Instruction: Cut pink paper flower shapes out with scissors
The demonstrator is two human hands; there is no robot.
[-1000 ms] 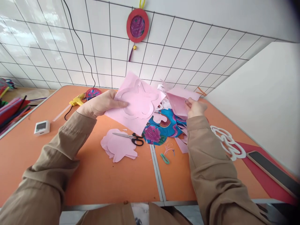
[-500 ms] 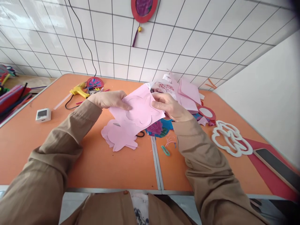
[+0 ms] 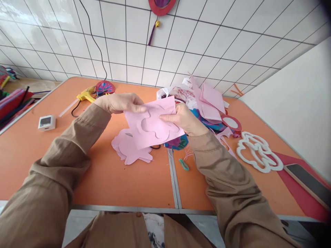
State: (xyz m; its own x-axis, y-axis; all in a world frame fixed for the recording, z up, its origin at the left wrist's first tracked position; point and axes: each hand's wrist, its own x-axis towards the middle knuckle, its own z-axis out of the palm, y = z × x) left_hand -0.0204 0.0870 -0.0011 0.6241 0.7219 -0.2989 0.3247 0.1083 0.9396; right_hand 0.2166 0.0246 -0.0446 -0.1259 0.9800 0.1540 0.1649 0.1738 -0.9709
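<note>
A pink sheet (image 3: 139,132), felt or paper, is held up over the table with a curved shape cut into its middle. My left hand (image 3: 124,103) pinches its upper left side, thumb on top. At the right side, my right hand (image 3: 187,119) grips the sheet, its thumb lying on the cut shape (image 3: 157,124). Below on the table lie several stacked pink cut-outs (image 3: 129,148), partly covered by the sheet. A blue fabric piece with a purple flower (image 3: 178,142) shows under the sheet's right corner.
A yellow glue gun (image 3: 86,94) and small white device (image 3: 47,122) lie left. To the right are folded pink sheets (image 3: 212,100), white cloud-shaped outlines (image 3: 258,151), a red-rimmed oval (image 3: 232,123) and a dark phone-like slab (image 3: 309,182). A green clip (image 3: 184,164) lies near the table seam.
The pink sheet has turned and tilted in my hands. My right thumb has moved left onto the cut shape, which now sits partly raised from the sheet. The view has shifted slightly.
</note>
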